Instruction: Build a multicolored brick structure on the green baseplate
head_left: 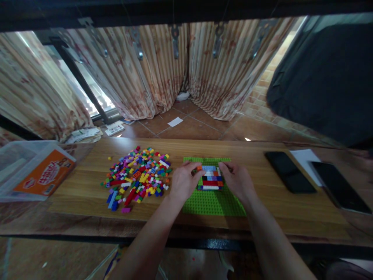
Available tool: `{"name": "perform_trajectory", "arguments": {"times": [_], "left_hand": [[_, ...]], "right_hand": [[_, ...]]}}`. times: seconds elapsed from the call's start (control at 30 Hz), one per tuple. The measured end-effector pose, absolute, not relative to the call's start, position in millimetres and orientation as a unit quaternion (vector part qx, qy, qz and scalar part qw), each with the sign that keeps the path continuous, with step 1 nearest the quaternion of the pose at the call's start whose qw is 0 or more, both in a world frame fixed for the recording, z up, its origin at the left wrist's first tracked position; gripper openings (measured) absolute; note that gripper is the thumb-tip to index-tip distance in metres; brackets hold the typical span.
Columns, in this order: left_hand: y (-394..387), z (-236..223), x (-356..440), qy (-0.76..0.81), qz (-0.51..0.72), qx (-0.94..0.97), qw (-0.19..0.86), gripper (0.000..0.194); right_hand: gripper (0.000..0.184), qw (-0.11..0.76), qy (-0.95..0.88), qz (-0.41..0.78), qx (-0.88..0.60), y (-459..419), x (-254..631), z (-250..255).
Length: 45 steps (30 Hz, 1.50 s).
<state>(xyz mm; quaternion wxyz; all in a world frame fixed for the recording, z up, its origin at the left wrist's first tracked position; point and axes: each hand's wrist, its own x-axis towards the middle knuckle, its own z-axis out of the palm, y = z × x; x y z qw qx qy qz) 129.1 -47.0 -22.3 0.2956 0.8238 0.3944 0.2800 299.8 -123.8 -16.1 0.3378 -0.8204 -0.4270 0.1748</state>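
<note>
A low build of toy bricks [212, 182], in rows of blue, white, red and orange, stands on a green studded baseplate [214, 206]. My left hand [185, 179] is at its left side, thumb and index finger closed about a small orange brick [199, 168] at the upper left corner. At the opposite side, my right hand [237, 179] has its fingers curled in against the upper right edge of the build. What lies under the right fingertips is partly hidden. To the left of my left hand spreads a pile of loose toy bricks [142, 177] in many colours.
A clear plastic box [29, 151] with an orange label stands at the far left. Two dark phones [288, 171] and a white paper [305, 159] lie on the right. The wooden board [87, 198] carries the bricks and baseplate. Curtains [163, 70] hang behind.
</note>
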Motion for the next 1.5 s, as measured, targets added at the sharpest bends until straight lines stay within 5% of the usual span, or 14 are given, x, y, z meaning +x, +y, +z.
{"name": "perform_trajectory", "arguments": {"times": [0.5, 1.5], "left_hand": [[-30.7, -29.7, 125.9, 0.387, 0.319, 0.746, 0.437, 0.034], [-41.3, -16.9, 138.0, 0.418, 0.273, 0.793, 0.348, 0.033]], "right_hand": [[0.045, 0.338, -0.434, 0.167, -0.818, -124.2, 300.4, -16.6], [0.050, 0.279, -0.457, 0.141, -0.833, -123.2, 277.5, -15.5]]}}
